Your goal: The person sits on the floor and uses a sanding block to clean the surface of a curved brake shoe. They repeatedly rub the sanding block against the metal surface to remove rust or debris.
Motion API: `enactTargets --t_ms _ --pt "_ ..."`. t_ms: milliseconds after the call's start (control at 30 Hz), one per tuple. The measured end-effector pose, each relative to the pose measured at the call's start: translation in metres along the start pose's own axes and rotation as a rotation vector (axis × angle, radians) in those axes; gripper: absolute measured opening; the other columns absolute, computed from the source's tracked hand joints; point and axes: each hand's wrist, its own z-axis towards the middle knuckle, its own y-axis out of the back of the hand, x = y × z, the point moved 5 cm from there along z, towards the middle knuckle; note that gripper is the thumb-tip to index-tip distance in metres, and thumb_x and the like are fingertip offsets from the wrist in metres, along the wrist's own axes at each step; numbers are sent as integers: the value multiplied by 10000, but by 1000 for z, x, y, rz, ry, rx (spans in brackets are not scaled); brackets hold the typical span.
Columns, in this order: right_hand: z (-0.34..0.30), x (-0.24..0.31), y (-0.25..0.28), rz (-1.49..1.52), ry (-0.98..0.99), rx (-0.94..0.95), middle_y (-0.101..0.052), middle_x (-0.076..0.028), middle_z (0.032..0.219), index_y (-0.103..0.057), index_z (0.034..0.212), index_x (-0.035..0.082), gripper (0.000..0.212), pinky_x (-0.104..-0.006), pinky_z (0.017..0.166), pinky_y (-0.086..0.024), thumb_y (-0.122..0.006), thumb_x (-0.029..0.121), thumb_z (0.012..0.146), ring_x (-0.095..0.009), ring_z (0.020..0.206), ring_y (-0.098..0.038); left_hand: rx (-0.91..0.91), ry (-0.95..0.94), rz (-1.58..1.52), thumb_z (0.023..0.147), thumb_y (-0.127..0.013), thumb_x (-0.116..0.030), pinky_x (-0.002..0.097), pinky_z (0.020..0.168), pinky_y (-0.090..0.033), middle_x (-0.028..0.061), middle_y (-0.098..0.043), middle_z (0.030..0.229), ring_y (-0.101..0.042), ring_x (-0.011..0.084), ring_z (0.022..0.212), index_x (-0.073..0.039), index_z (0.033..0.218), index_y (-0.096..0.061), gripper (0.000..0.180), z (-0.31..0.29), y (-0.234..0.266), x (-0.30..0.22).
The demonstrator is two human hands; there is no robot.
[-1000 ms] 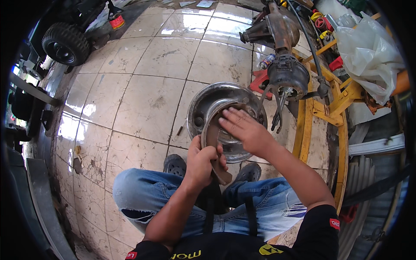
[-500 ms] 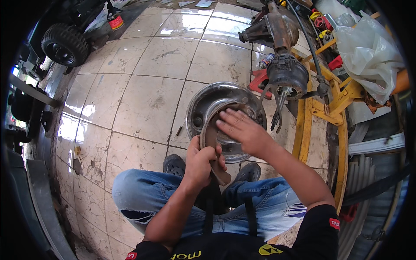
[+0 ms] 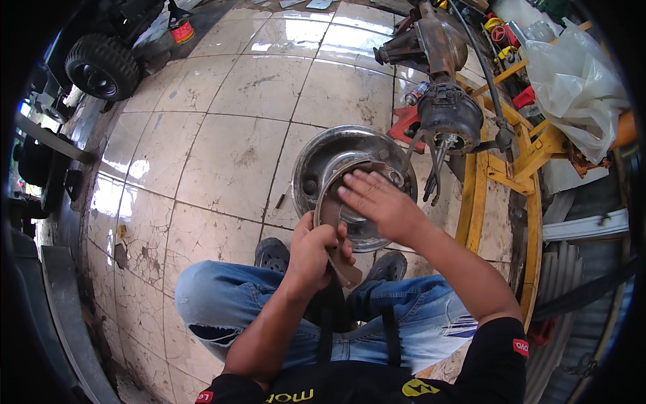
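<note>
A curved brown brake shoe (image 3: 328, 210) is tilted up between my knees, over a steel wheel rim (image 3: 307, 160) lying on the tiled floor. My left hand (image 3: 315, 250) is closed round the shoe's near part, thumb on one side and fingertips on the other. My right hand (image 3: 378, 206) lies with fingers stretched out and flat against the shoe's inner curve near its far end. The palm side of that hand is hidden, so I cannot tell if anything thin is under it.
At the right, a rusty axle assembly (image 3: 441, 50) with a black drum-like end (image 3: 449, 121) rests by a yellow metal frame (image 3: 474, 202). A red stand (image 3: 406, 124) and spray can (image 3: 416, 93) are beside it. A vehicle tyre (image 3: 102, 67) stands far left.
The view has shifted very slightly. My right hand stays flat on the shoe with barely any movement, and my left hand keeps its grip.
</note>
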Motion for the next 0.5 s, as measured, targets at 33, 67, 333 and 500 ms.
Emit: enactTargets --t_ms 33,67,333,500 --pt "0 -7 1 19 -82 16 -507 -161 1466 -554 1398 95 497 -464 1166 -349 -509 81 903 -323 1388 -458 -5 4 10 726 -461 21 419 513 -541 121 -543 875 -583 231 590 -4 1038 -440 314 0 1 1" --pt "0 0 1 50 -47 15 -506 -162 1466 -554 1396 94 499 -463 1168 -345 -511 76 900 -325 1385 -460 -11 8 21 726 -461 21 419 513 -540 122 -543 875 -583 231 590 -4 1037 -439 313 0 4 3" --pt "-3 5 3 69 -61 51 -492 -177 1472 -563 1389 95 554 -452 1168 -348 -532 -13 847 -331 1391 -449 0 -3 35 726 -456 27 419 514 -540 121 -542 871 -584 229 588 -6 1035 -437 312 1 0 3" --pt "-2 0 3 110 -50 12 -491 -181 1471 -564 1390 108 564 -454 1167 -349 -536 -22 842 -327 1392 -449 10 -25 19 727 -466 26 414 512 -540 118 -544 857 -581 225 588 -3 1039 -436 314 0 -1 1"
